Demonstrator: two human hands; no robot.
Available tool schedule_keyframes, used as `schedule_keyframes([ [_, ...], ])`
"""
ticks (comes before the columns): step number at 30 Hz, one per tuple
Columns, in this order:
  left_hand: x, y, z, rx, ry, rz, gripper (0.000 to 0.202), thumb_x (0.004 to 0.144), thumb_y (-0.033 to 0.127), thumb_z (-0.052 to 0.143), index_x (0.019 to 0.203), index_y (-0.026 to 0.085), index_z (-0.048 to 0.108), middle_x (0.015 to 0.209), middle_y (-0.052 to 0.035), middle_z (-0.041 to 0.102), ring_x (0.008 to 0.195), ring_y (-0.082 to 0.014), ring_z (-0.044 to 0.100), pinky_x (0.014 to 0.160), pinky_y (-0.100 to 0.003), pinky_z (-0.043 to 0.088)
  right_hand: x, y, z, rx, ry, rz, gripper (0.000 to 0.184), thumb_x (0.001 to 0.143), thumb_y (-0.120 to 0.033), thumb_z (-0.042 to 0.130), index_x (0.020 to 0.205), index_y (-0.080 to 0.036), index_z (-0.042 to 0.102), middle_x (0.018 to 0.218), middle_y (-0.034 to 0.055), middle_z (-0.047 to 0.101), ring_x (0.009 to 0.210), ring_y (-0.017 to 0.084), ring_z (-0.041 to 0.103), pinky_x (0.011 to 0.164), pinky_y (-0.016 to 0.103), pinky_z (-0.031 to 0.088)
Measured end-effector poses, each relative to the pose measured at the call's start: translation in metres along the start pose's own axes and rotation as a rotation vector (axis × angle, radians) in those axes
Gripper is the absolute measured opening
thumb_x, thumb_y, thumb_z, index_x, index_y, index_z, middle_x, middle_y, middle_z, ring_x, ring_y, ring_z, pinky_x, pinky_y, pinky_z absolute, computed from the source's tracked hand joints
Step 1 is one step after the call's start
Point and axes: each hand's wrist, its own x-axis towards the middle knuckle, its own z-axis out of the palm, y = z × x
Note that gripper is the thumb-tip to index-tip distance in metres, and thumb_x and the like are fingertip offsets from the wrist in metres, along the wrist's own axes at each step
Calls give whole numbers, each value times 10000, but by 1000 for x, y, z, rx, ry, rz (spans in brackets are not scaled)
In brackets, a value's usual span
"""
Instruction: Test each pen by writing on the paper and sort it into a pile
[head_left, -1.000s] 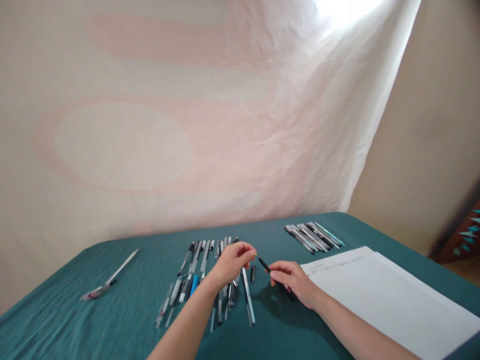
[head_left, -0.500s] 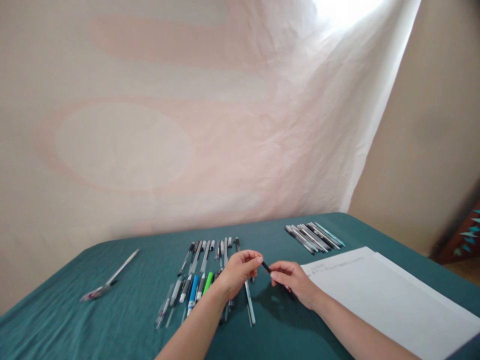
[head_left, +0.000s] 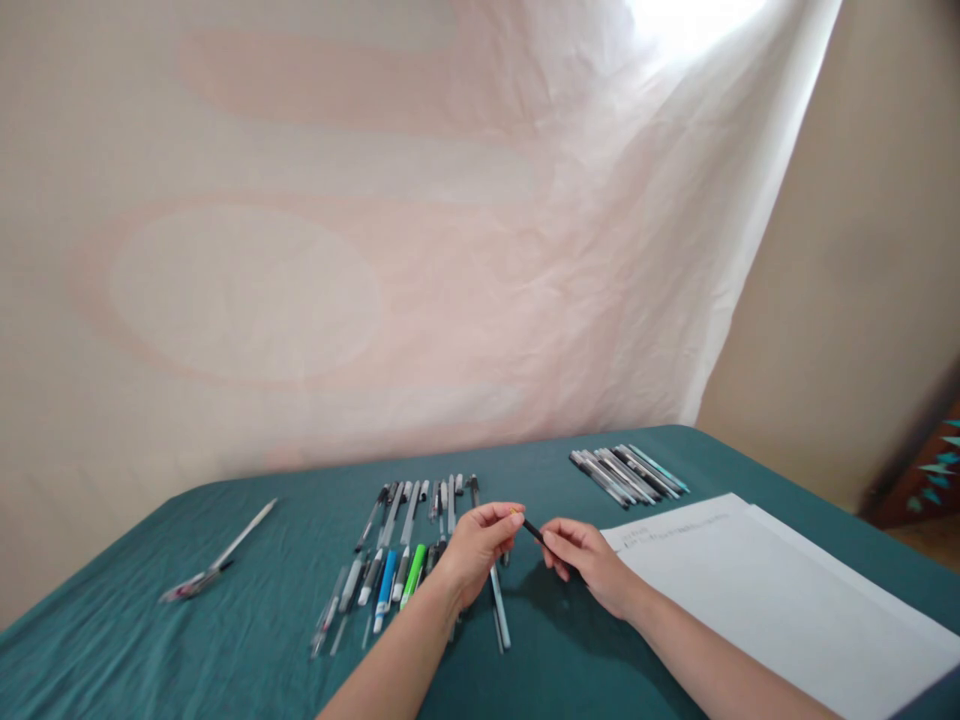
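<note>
A slim black pen [head_left: 534, 531] is held slantwise between my two hands above the green cloth. My left hand [head_left: 482, 541] pinches its upper left end, where a small orange-yellow bit shows at the fingertips. The lower right end is gripped by the thumb and fingers of my right hand [head_left: 583, 560], which hide part of it. Below and left of my left hand lie several pens and markers, among them a blue marker [head_left: 385, 588] and a green marker [head_left: 413, 575]. A pale blue pen [head_left: 500, 608] lies just beneath the hands.
White paper sheets [head_left: 787, 610] with rows of scribbles lie at the right. Behind them is a row of pens [head_left: 628, 474]. Another group of pens [head_left: 411, 510] lies at the back middle. A few white-tipped pens [head_left: 221, 560] lie alone at the left. A pale sheet [head_left: 465, 300] hangs behind the table.
My right hand has shifted slightly along the black pen, whose lower end no longer sticks out below the fingers. My left hand has barely moved.
</note>
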Motion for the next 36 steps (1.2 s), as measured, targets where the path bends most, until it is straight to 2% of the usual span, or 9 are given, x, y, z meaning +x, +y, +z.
schedule_keyframes([
  [4, 1, -1, -1, -4, 1, -1, 381, 549, 367, 796, 825, 128, 685, 655, 4, 568, 539, -69, 447, 560, -207, 347, 1, 1, 1, 29, -4, 66, 381, 784, -541, 509, 798, -164, 563, 593, -27, 508, 420, 50, 319, 393, 190, 197],
  [7, 1, -2, -1, -1, 0, 3, 380, 554, 359, 795, 836, 128, 686, 650, 9, 564, 533, -66, 438, 556, -207, 343, 2, 5, 1, 50, 42, 74, 355, 703, -487, 641, 869, -198, 521, 635, -58, 476, 418, 34, 294, 375, 173, 167],
  [10, 1, -2, -1, 4, -1, 5, 376, 568, 353, 789, 847, 124, 683, 639, 14, 550, 528, -64, 427, 553, -206, 338, 2, 9, 0, 23, 66, 56, 344, 656, -436, 702, 782, -202, 484, 562, -90, 415, 414, 35, 297, 377, 168, 188],
  [14, 1, 0, -1, 16, 8, 7, 391, 562, 368, 788, 848, 123, 682, 628, 15, 543, 520, -66, 420, 544, -207, 330, 2, 8, 0, -2, 26, 54, 331, 746, -488, 593, 699, -171, 506, 512, -71, 446, 390, 35, 283, 378, 183, 165],
  [18, 1, 0, -1, 27, 18, 2, 401, 550, 378, 791, 840, 123, 682, 653, 3, 560, 532, -72, 429, 547, -207, 332, 2, 3, 2, 29, -11, 81, 380, 800, -527, 494, 780, -152, 558, 620, -22, 534, 390, 29, 285, 377, 192, 139],
  [21, 1, -1, -2, 30, 22, 1, 400, 548, 382, 791, 837, 127, 683, 635, 12, 553, 526, -69, 418, 540, -202, 324, 3, 6, 1, 57, 40, 84, 354, 723, -501, 611, 883, -199, 515, 631, -60, 491, 397, 30, 281, 371, 180, 146],
  [24, 1, -2, -3, 29, 24, 1, 399, 545, 376, 794, 835, 124, 684, 617, 19, 540, 518, -65, 411, 536, -201, 320, 3, 9, 0, 19, 63, 74, 355, 648, -454, 701, 783, -205, 488, 561, -91, 421, 409, 37, 290, 373, 175, 175],
  [31, 1, -3, -4, 20, 24, 6, 378, 563, 366, 787, 840, 131, 684, 637, 21, 543, 532, -64, 415, 552, -201, 326, 2, 4, 2, 11, -43, 95, 428, 827, -544, 434, 756, -142, 561, 607, -15, 534, 393, 30, 296, 378, 193, 129],
  [36, 2, -5, -4, 20, 23, 1, 363, 586, 349, 778, 856, 126, 680, 641, 20, 538, 532, -62, 409, 546, -196, 319, 2, 9, 1, 24, 29, 82, 334, 707, -477, 645, 800, -200, 483, 586, -81, 431, 416, 33, 283, 376, 170, 153],
])
